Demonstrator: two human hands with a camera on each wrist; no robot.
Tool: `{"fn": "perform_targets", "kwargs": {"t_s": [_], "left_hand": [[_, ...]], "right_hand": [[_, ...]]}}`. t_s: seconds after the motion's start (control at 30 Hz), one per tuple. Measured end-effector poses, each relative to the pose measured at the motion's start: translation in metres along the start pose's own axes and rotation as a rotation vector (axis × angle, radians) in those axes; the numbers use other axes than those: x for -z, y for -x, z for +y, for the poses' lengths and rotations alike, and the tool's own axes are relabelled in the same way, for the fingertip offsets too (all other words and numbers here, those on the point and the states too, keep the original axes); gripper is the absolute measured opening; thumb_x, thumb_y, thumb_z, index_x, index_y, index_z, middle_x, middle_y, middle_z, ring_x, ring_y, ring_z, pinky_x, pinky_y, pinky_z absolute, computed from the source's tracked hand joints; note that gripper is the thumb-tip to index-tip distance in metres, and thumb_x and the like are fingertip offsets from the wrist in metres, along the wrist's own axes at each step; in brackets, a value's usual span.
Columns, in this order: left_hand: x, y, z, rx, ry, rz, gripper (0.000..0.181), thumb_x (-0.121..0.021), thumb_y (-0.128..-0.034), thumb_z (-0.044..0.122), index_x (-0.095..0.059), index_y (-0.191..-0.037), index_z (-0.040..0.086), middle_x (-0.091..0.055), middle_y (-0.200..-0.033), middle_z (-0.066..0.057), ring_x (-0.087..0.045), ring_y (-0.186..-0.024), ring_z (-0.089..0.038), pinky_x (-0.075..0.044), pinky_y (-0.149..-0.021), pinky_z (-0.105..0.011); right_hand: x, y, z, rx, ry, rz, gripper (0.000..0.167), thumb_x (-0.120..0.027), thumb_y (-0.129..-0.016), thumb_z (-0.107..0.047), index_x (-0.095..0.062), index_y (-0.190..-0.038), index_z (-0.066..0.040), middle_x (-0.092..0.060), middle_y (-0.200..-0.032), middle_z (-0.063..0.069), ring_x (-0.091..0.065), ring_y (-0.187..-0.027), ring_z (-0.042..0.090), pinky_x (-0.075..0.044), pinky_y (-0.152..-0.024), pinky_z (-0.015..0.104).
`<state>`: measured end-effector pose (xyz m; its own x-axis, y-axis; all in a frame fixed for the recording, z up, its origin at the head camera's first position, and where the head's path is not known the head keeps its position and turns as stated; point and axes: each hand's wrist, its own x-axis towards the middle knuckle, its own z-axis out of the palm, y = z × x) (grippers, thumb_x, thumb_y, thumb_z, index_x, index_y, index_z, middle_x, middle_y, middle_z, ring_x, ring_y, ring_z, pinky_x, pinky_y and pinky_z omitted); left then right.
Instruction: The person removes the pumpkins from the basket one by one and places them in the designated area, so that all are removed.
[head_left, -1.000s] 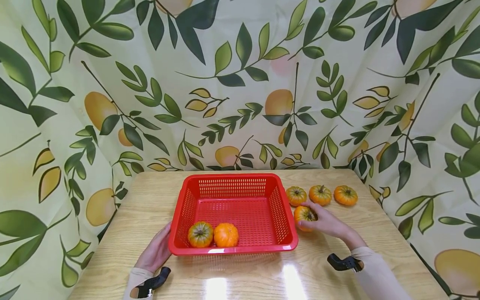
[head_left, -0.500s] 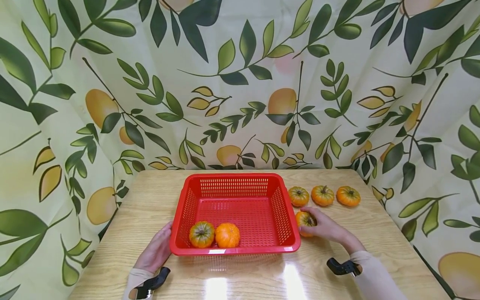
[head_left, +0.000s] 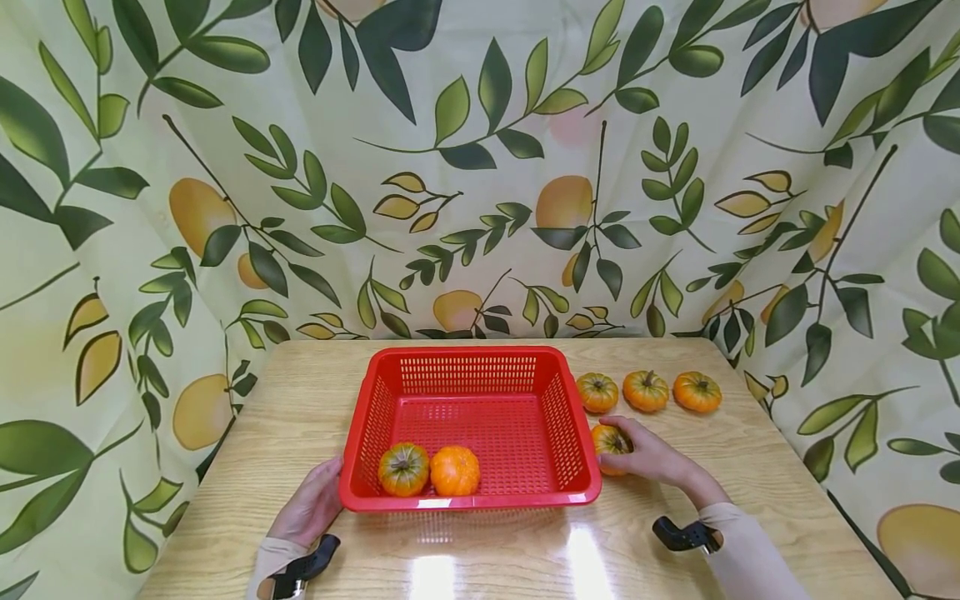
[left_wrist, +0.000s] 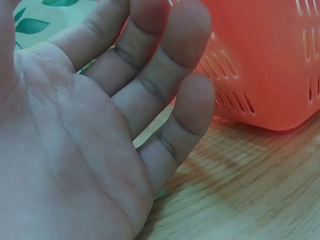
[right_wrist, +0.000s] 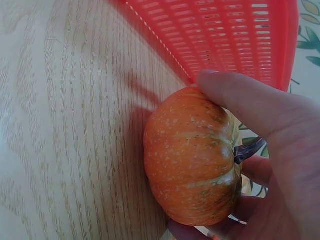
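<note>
A red plastic basket (head_left: 480, 502) with slotted walls stands on the table. Two small pumpkins lie in its near left part: a green-and-orange pumpkin (head_left: 403, 469) and a plain orange pumpkin (head_left: 455, 471). At the basket's left wall is my left hand (head_left: 309, 502), its fingertips at the red plastic and its palm holding nothing. Just right of the basket my right hand (head_left: 651, 454) grips an orange pumpkin (right_wrist: 192, 157) with a dark stem, thumb on one side and fingers on the other. The right wrist view shows this pumpkin close to the basket wall, at the tabletop.
Behind the right hand three more pumpkins sit in a row: a left one (head_left: 597, 392), a middle one (head_left: 645, 392) and a right one (head_left: 697, 392). The wooden table (head_left: 300, 392) ends at a leaf-patterned cloth (head_left: 480, 208) on the back and sides.
The view has shifted slightly since a second ago. Both hands stay nearly in place, the right one on its pumpkin throughout. Basket and other pumpkins stay put.
</note>
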<state>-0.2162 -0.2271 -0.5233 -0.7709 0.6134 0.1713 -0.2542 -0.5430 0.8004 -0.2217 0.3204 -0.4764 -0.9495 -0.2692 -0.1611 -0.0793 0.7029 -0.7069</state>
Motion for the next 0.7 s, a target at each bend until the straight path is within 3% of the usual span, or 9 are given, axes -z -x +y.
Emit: {"fn": "perform_targets", "kwargs": {"t_s": [0.13, 0.7], "left_hand": [[-0.0003, -0.0002, 0.0016, 0.014, -0.016, 0.013, 0.047, -0.027, -0.1111, 0.017, -0.073, -0.119, 0.017, -0.076, -0.115, 0.005, -0.069, -0.109, -0.005, -0.049, -0.097, -0.023], [0.0018, -0.0003, -0.0011, -0.006, 0.03, -0.038, 0.048, -0.026, -0.1101, 0.009, -0.072, -0.123, 0.012, -0.076, -0.12, 0.002, -0.069, -0.112, -0.006, -0.051, -0.098, -0.024]], "right_hand": [[-0.0006, -0.0004, 0.0006, 0.012, 0.003, 0.005, 0.074, -0.075, -0.089, -0.035, -0.044, -0.146, 0.001, -0.044, -0.15, 0.032, -0.041, -0.139, 0.051, -0.035, -0.112, 0.07], [0.0047, 0.0029, -0.0003, 0.014, 0.018, 0.013, 0.079, -0.076, -0.088, -0.039, -0.043, -0.147, 0.002, -0.045, -0.149, 0.03, -0.045, -0.135, 0.049, -0.041, -0.108, 0.069]]}}
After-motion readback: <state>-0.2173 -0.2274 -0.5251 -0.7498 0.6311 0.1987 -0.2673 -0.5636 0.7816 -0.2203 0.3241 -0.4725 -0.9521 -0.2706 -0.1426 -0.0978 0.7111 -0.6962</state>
